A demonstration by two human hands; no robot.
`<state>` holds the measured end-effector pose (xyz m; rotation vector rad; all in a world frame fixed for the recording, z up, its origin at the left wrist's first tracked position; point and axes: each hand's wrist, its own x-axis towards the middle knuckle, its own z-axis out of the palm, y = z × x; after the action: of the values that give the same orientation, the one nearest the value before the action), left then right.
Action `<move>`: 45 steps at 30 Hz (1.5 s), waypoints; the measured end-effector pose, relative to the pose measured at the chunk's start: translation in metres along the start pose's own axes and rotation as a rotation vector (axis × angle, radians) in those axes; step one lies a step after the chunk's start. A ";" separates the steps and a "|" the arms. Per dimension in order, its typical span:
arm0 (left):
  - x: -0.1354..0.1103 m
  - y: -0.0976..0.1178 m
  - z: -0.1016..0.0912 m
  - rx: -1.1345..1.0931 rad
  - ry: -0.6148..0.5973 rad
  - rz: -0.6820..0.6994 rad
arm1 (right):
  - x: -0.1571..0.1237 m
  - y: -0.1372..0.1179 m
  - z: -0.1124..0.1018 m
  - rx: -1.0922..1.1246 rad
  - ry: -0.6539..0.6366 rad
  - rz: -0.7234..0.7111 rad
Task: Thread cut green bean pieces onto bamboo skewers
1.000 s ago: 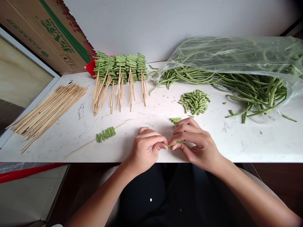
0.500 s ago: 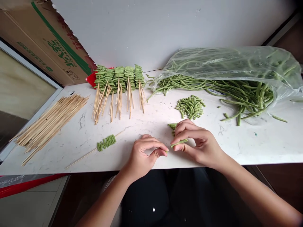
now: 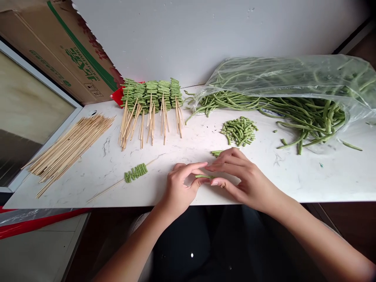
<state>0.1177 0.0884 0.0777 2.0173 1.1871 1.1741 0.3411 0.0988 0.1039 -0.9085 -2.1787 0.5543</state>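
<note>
A short piece of green bean [image 3: 203, 176] lies across the fingers of my left hand [image 3: 182, 187], with the left thumb against its left part. My right hand [image 3: 245, 178] is close in from the right. Its thumb tip is by the bean's right end, and its index fingertip is beside the left index fingertip. The right thumb and index finger are apart. Behind the right hand, more cut bean pieces [image 3: 216, 153] show in part. To the left, a wooden skewer [image 3: 109, 189] runs through a row of cut beans [image 3: 135, 172].
Loose skewers [image 3: 70, 149] lie at the left. Filled bean skewers [image 3: 152, 94] are stacked on something red [image 3: 117, 96] by a cardboard box [image 3: 58, 51]. A pile of cut beans [image 3: 239, 130] sits before a plastic bag [image 3: 282, 74] of long beans [image 3: 311, 117]. The counter's front edge is close.
The bean piece has passed from between my right thumb and finger to my left fingers. My hands have come together. The whole view has shifted slightly.
</note>
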 end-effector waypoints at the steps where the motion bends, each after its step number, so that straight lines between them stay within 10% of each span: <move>1: 0.000 0.000 0.000 0.025 0.000 0.035 | 0.000 -0.002 0.003 0.020 0.000 -0.004; 11: -0.008 -0.001 0.011 0.369 -0.013 0.248 | -0.004 -0.003 0.019 -0.088 -0.059 0.061; 22: -0.007 0.012 -0.004 0.243 0.109 0.095 | 0.000 -0.029 -0.008 -0.156 0.094 -0.103; 27: -0.019 0.006 -0.064 0.439 0.081 0.088 | -0.001 -0.054 -0.021 -0.195 0.184 -0.023; 32: -0.039 -0.020 -0.162 0.555 0.090 -0.252 | 0.008 -0.105 -0.031 -0.201 0.304 0.066; 36: -0.061 -0.048 -0.202 0.621 0.117 -0.469 | 0.028 -0.149 -0.035 -0.209 0.456 0.155; 40: -0.077 -0.064 -0.205 0.621 0.097 -0.461 | 0.047 -0.186 -0.008 0.051 0.662 0.227; 45: -0.082 -0.064 -0.190 0.624 0.197 -0.429 | 0.050 -0.189 0.076 0.310 0.735 0.342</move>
<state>-0.0955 0.0483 0.0877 1.9162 2.1680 0.8617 0.1765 0.0020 0.1905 -1.0996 -1.2527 0.5802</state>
